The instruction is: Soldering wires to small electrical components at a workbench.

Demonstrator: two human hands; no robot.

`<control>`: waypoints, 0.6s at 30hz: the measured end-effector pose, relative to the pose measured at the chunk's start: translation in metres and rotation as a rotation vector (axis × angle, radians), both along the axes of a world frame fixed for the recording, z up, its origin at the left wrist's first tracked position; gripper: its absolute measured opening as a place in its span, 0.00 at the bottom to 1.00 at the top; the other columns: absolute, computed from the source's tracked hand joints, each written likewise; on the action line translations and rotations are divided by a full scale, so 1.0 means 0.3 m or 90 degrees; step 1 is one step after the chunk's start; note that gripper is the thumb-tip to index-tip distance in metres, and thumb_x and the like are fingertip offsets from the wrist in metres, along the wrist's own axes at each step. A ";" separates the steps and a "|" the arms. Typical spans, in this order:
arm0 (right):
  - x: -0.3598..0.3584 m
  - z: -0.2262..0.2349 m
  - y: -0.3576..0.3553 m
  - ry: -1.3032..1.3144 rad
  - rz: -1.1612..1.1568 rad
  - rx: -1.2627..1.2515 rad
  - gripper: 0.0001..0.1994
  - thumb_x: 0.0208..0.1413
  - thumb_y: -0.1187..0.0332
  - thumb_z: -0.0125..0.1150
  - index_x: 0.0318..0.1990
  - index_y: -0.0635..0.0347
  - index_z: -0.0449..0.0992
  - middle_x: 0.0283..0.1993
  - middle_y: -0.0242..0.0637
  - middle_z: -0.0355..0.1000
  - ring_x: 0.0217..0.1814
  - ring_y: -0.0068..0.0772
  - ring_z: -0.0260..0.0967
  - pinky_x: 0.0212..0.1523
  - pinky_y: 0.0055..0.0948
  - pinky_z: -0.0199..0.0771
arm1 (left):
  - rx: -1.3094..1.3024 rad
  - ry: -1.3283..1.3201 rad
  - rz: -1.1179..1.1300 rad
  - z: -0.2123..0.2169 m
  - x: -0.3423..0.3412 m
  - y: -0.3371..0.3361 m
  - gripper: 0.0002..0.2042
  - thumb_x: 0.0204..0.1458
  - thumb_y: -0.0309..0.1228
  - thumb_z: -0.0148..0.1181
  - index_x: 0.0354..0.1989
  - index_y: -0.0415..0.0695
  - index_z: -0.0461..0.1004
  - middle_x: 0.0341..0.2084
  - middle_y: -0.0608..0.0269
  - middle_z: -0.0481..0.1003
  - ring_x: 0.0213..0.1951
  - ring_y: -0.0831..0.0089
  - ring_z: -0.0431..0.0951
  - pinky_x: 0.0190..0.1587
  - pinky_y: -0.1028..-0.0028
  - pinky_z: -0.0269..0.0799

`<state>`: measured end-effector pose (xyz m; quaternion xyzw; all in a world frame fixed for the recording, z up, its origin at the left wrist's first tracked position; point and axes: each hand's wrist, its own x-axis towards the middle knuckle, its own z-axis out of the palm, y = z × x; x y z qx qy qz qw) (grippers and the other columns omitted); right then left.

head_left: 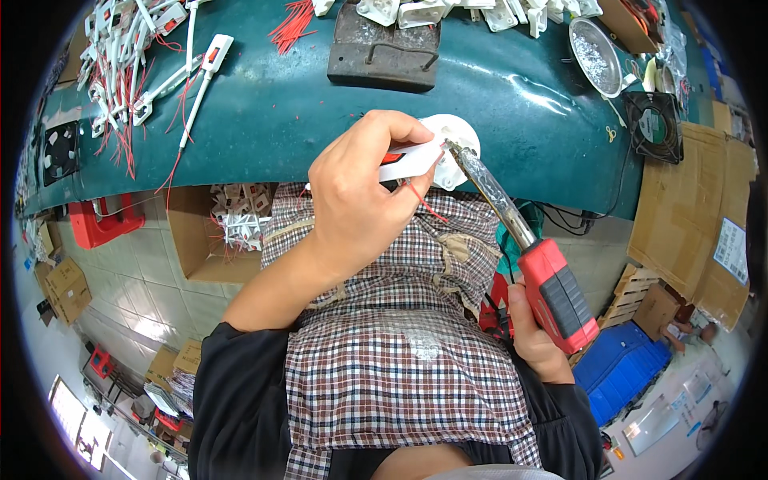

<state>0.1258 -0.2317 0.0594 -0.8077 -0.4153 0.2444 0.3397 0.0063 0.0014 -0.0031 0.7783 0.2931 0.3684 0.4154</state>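
Observation:
My left hand (360,180) is closed on a white plastic switch housing (412,162) with a red and black rocker, a red wire (428,202) hanging below it. A rounded white plastic piece (462,134) lies behind it at the bench edge; whether the two are joined I cannot tell. In my right hand (534,332) is a red and black soldering iron (558,296), held by its handle. Its long barrel slants up and left, and the tip is at the housing's end by my left fingertips. Exact contact there is too small to make out.
On the green bench (272,112) stands a dark metal block (384,52) with a bent rod. Wired white switch pieces (120,72) are heaped at left. A metal dish (596,58) and a black fan (654,128) stand at right. An open carton (196,240) is below.

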 end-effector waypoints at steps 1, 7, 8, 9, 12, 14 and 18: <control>0.000 0.003 -0.001 -0.002 0.000 -0.009 0.10 0.47 0.78 0.71 0.38 0.66 0.78 0.32 0.41 0.73 0.27 0.38 0.74 0.29 0.31 0.73 | 0.002 -0.001 -0.001 0.001 0.002 -0.001 0.13 0.45 0.20 0.73 0.37 0.40 0.74 0.32 0.62 0.79 0.32 0.73 0.81 0.35 0.75 0.77; 0.007 0.010 0.010 -0.003 0.020 -0.008 0.10 0.46 0.78 0.71 0.37 0.65 0.78 0.31 0.40 0.72 0.27 0.39 0.74 0.30 0.32 0.74 | 0.001 0.001 -0.001 0.001 0.001 0.001 0.13 0.45 0.19 0.73 0.36 0.39 0.74 0.32 0.61 0.79 0.33 0.73 0.81 0.37 0.75 0.78; 0.008 0.009 0.005 -0.003 0.020 -0.007 0.10 0.46 0.78 0.71 0.37 0.65 0.78 0.31 0.40 0.72 0.27 0.39 0.74 0.30 0.32 0.74 | 0.000 0.001 -0.001 0.002 0.002 -0.001 0.13 0.45 0.19 0.72 0.36 0.39 0.74 0.32 0.61 0.79 0.33 0.73 0.81 0.37 0.75 0.78; 0.008 0.007 -0.003 -0.013 0.024 -0.008 0.10 0.45 0.78 0.71 0.37 0.65 0.78 0.31 0.41 0.72 0.28 0.40 0.74 0.30 0.33 0.75 | 0.000 0.001 -0.001 0.002 0.003 -0.002 0.13 0.45 0.19 0.72 0.36 0.39 0.74 0.32 0.61 0.79 0.33 0.73 0.81 0.37 0.75 0.78; -0.004 0.008 -0.021 -0.028 0.015 -0.012 0.11 0.44 0.78 0.71 0.38 0.64 0.78 0.33 0.42 0.73 0.29 0.42 0.74 0.31 0.34 0.75 | -0.003 0.000 -0.001 0.004 0.004 -0.003 0.12 0.45 0.19 0.72 0.36 0.39 0.74 0.32 0.61 0.79 0.33 0.73 0.81 0.37 0.75 0.78; -0.006 0.009 -0.025 -0.032 0.001 -0.014 0.12 0.44 0.77 0.71 0.38 0.64 0.79 0.34 0.43 0.74 0.29 0.42 0.75 0.31 0.34 0.76 | -0.006 -0.006 -0.004 0.003 0.005 -0.003 0.13 0.45 0.19 0.73 0.36 0.39 0.75 0.32 0.61 0.79 0.33 0.73 0.81 0.36 0.75 0.78; -0.001 0.010 -0.024 -0.023 0.002 -0.023 0.12 0.44 0.78 0.71 0.38 0.64 0.79 0.35 0.44 0.74 0.30 0.43 0.75 0.32 0.34 0.76 | 0.010 -0.003 0.003 0.003 0.004 -0.005 0.13 0.45 0.19 0.73 0.36 0.39 0.75 0.32 0.61 0.79 0.33 0.73 0.81 0.36 0.76 0.77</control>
